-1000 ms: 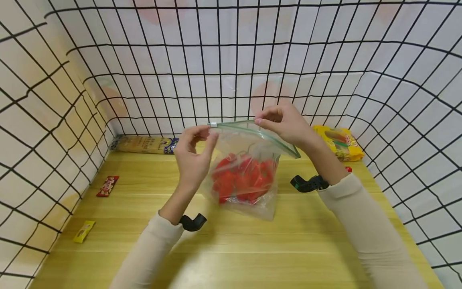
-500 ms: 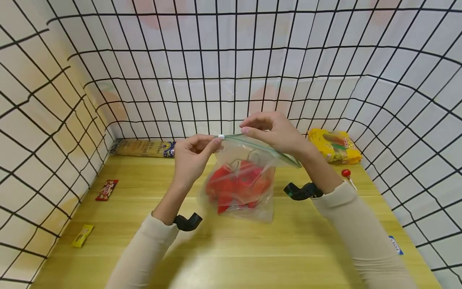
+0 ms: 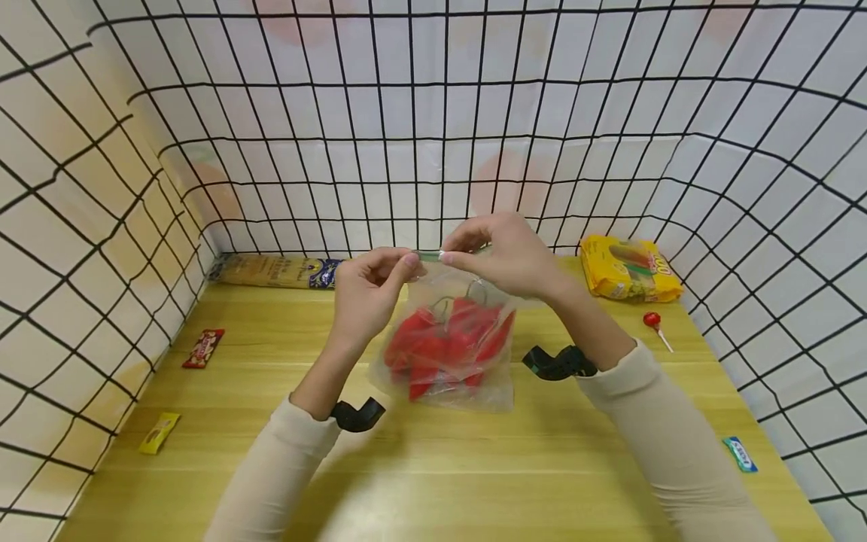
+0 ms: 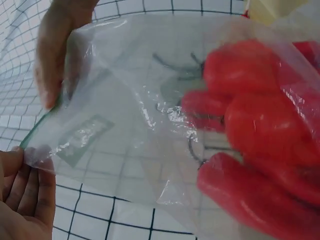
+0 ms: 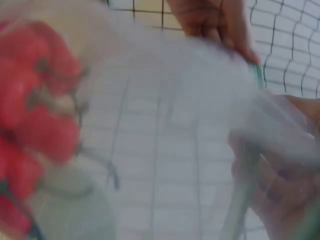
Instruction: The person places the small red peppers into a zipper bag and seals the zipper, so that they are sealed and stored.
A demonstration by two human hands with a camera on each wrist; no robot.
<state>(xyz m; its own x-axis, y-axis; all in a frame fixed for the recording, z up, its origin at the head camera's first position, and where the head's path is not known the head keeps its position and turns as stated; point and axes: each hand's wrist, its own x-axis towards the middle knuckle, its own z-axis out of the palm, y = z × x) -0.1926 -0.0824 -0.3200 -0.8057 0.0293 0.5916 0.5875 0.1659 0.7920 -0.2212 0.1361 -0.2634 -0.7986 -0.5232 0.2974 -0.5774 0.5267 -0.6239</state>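
Observation:
A clear zip bag [image 3: 497, 395] holding several red peppers [image 3: 433, 342] with green stems hangs over the table in the head view. My left hand [image 3: 366, 297] pinches the left end of its green-edged top between thumb and fingers. At the white slider [image 3: 442, 257], the thumb and fingertips of my right hand [image 3: 504, 256] pinch the same top edge, a short span from the left. Through the film, the left wrist view shows the peppers [image 4: 260, 100] side-on. In the right wrist view the bag is blurred, and my right hand [image 5: 280, 190] is partly behind the film.
Noodles in a long pack [image 3: 271, 271] lie back left, a yellow packet [image 3: 630, 269] back right. A red lollipop [image 3: 652, 321] and blue-white wrapper [image 3: 740, 455] are at right; red [image 3: 203, 348] and yellow [image 3: 159, 433] wrapped sweets at left. Black wire mesh [image 3: 440, 139] encloses the table.
My right hand has come left and down onto the slider, which now sits farther right, away from my left fingertips. My left hand has closed its pinch on the bag's corner.

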